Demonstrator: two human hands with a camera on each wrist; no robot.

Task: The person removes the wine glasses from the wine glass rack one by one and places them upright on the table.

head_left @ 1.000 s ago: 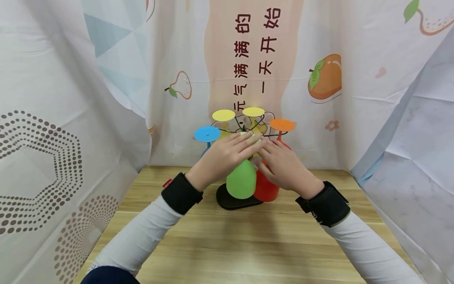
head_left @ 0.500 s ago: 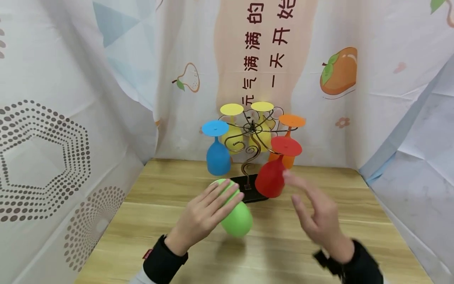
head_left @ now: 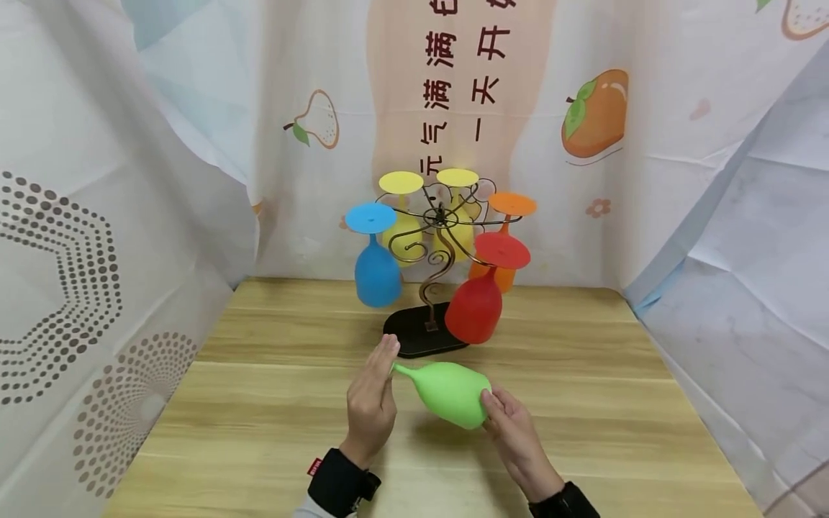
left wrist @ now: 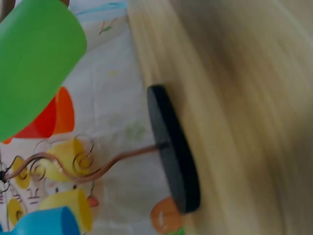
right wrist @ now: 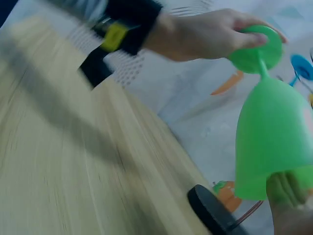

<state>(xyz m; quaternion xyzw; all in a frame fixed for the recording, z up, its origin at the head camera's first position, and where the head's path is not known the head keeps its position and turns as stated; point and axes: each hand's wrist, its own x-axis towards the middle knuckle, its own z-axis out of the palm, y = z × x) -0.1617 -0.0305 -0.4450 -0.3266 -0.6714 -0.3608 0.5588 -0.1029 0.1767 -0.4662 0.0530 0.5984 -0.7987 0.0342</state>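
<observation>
A green plastic goblet (head_left: 453, 394) is held on its side above the table, in front of a metal goblet rack (head_left: 408, 332). At its foot, my left hand (head_left: 371, 406) pinches the round disc; the right wrist view shows the thumb (right wrist: 254, 40) on that disc. My right hand (head_left: 518, 435) grips the bowl at the rim, thumb outside, and some fingers (right wrist: 283, 188) reach inside the bowl in the right wrist view. Most of the goblet's foot is hidden behind the left hand in the head view.
Hanging upside down from the rack's arms are a blue goblet (head_left: 378, 273), a red goblet (head_left: 476, 309), an orange goblet (head_left: 512, 204) and two yellow goblets (head_left: 401, 183). The wooden table (head_left: 272, 424) ends at a printed curtain (head_left: 311, 216) behind the rack.
The green goblet has come off the rack toward me and turned sideways. My hands were together over the rack; the left took the goblet out, and the right now grips its rim.
</observation>
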